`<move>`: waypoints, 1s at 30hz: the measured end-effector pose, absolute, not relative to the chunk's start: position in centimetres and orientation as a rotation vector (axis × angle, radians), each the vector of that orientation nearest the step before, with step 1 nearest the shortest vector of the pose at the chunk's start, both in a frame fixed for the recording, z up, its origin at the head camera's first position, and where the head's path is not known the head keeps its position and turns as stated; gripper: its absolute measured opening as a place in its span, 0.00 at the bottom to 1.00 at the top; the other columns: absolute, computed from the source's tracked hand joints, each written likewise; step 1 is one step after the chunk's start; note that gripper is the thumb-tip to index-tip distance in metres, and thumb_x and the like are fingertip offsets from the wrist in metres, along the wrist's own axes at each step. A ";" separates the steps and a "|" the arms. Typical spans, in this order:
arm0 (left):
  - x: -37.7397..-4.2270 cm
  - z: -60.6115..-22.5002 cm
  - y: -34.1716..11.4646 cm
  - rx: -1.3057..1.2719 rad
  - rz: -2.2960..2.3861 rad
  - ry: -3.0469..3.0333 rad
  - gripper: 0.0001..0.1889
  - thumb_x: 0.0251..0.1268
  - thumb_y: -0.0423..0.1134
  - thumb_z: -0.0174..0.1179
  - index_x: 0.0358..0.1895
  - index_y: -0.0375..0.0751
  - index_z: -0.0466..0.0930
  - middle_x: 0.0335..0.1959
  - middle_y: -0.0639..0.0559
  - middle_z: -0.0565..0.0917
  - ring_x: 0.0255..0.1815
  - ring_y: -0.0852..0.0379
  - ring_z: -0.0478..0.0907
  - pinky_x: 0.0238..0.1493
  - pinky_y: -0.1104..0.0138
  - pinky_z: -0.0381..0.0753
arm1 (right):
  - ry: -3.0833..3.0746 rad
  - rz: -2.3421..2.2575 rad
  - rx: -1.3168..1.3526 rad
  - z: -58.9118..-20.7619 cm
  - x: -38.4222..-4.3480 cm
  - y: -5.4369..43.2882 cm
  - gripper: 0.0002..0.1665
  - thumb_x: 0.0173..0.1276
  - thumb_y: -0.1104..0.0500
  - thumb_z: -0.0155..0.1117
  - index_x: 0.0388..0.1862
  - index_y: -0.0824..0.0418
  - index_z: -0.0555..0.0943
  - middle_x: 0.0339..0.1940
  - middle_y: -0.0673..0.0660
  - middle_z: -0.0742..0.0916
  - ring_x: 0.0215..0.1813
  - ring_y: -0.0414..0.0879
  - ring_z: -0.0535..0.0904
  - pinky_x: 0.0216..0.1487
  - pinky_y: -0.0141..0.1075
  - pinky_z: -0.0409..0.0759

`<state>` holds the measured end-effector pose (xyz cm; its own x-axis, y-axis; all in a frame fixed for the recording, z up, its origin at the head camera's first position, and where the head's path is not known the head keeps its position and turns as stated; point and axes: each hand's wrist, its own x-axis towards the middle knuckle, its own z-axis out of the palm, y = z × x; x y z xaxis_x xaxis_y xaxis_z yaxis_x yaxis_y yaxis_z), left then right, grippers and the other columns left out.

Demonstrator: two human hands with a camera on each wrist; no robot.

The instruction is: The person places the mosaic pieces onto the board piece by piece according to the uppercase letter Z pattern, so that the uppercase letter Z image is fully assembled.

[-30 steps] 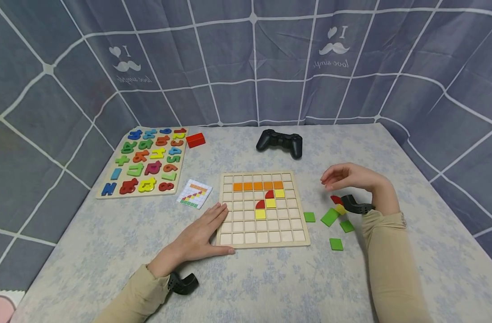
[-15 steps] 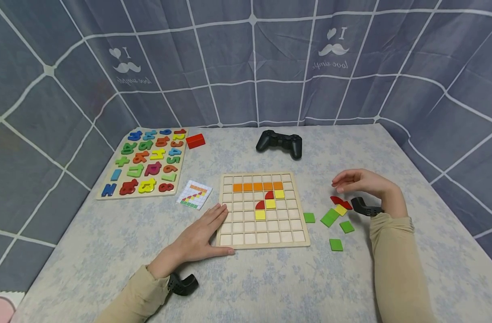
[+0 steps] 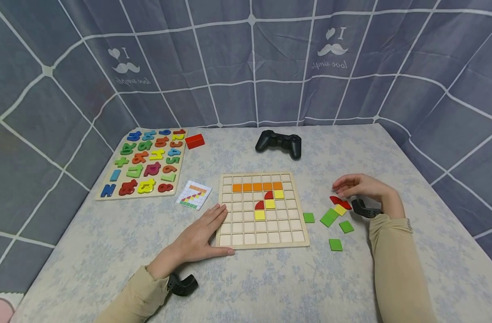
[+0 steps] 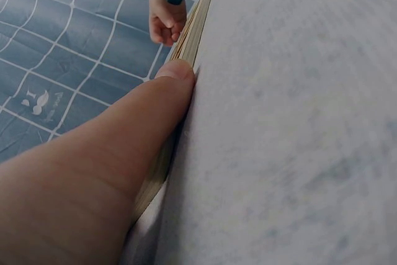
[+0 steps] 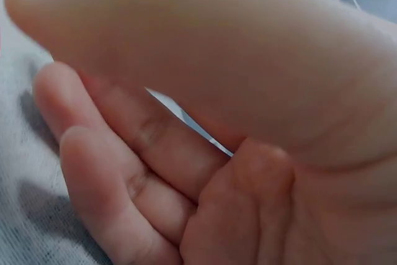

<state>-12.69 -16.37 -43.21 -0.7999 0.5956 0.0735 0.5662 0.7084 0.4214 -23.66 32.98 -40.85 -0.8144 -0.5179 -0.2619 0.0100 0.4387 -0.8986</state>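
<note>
My left hand (image 3: 199,235) lies with straight fingers along the left edge of a wooden grid board (image 3: 266,241); the thumb rests at its near edge, also seen in the left wrist view. Set in the grid are a row of orange squares (image 3: 257,186), yellow squares (image 3: 270,204) and red quarter-round pieces (image 3: 268,195). My right hand (image 3: 363,185) hovers just beyond loose red pieces (image 3: 340,202), its fingers loosely bent. No piece shows in its fingers in the right wrist view. Close by lie a yellow square (image 3: 340,210) and several green squares (image 3: 329,217).
A pattern card (image 3: 193,194) lies left of the board. Farther left sits a letter-and-number puzzle board (image 3: 138,196), with a red block (image 3: 195,141) beside it. A black game controller (image 3: 279,142) lies at the back, before a blue curtain (image 3: 229,58).
My right hand has shifted right, away from the board, and slightly nearer me, leaving the red pieces in fuller view. The left hand and the pieces on the board stay put.
</note>
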 end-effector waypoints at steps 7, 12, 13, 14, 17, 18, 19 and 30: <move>-12.7 -43.3 -16.5 0.974 0.666 2.852 0.54 0.51 0.72 0.56 0.73 0.37 0.52 0.74 0.46 0.52 0.75 0.53 0.43 0.71 0.56 0.54 | 2.266 -1.251 -0.349 -40.5 -23.5 32.2 0.26 0.58 0.61 0.69 0.53 0.72 0.75 0.47 0.62 0.81 0.44 0.45 0.78 0.45 0.37 0.81; -12.7 -43.3 -16.4 0.978 0.667 2.851 0.54 0.50 0.72 0.57 0.73 0.37 0.52 0.74 0.46 0.52 0.75 0.53 0.43 0.71 0.56 0.54 | 2.290 -1.190 -0.365 -40.1 -23.5 31.6 0.26 0.56 0.63 0.71 0.51 0.74 0.75 0.41 0.60 0.82 0.38 0.44 0.77 0.41 0.35 0.81; -12.7 -43.2 -16.4 0.981 0.667 2.852 0.54 0.50 0.72 0.56 0.73 0.37 0.52 0.74 0.46 0.52 0.75 0.53 0.43 0.71 0.56 0.54 | 2.291 -1.185 -0.368 -40.0 -23.6 31.5 0.26 0.56 0.63 0.71 0.51 0.75 0.76 0.40 0.59 0.82 0.37 0.44 0.77 0.40 0.35 0.81; -12.7 -43.2 -16.4 0.984 0.667 2.853 0.54 0.50 0.72 0.57 0.73 0.37 0.52 0.74 0.46 0.52 0.75 0.53 0.43 0.71 0.56 0.54 | 2.292 -1.180 -0.372 -40.0 -23.6 31.5 0.26 0.55 0.64 0.71 0.50 0.75 0.76 0.39 0.59 0.83 0.36 0.44 0.77 0.40 0.34 0.81; -12.7 -43.3 -16.5 0.990 0.663 2.857 0.54 0.50 0.72 0.57 0.73 0.37 0.52 0.74 0.46 0.52 0.75 0.53 0.43 0.71 0.55 0.54 | 2.295 -1.163 -0.404 -39.9 -23.7 31.3 0.24 0.55 0.64 0.71 0.49 0.75 0.77 0.38 0.59 0.83 0.36 0.43 0.78 0.38 0.34 0.81; -12.7 -43.3 -16.5 0.992 0.663 2.859 0.54 0.50 0.72 0.57 0.73 0.36 0.52 0.74 0.46 0.52 0.75 0.53 0.43 0.70 0.55 0.54 | 2.295 -1.158 -0.423 -39.8 -23.6 31.2 0.24 0.55 0.64 0.71 0.48 0.75 0.77 0.38 0.59 0.83 0.36 0.44 0.78 0.38 0.34 0.81; -12.7 -43.3 -16.5 0.991 0.664 2.860 0.54 0.50 0.72 0.57 0.73 0.37 0.52 0.74 0.46 0.52 0.75 0.53 0.44 0.70 0.55 0.54 | 2.294 -1.151 -0.432 -39.8 -23.6 31.1 0.23 0.55 0.64 0.71 0.48 0.75 0.77 0.37 0.59 0.83 0.36 0.44 0.78 0.38 0.34 0.81; -12.7 -43.3 -16.4 0.968 0.664 2.847 0.54 0.50 0.72 0.57 0.73 0.37 0.52 0.75 0.47 0.52 0.75 0.53 0.43 0.71 0.56 0.53 | 2.252 -1.121 -0.387 -39.3 -23.6 30.4 0.17 0.56 0.65 0.69 0.42 0.74 0.78 0.32 0.58 0.83 0.32 0.46 0.79 0.39 0.35 0.80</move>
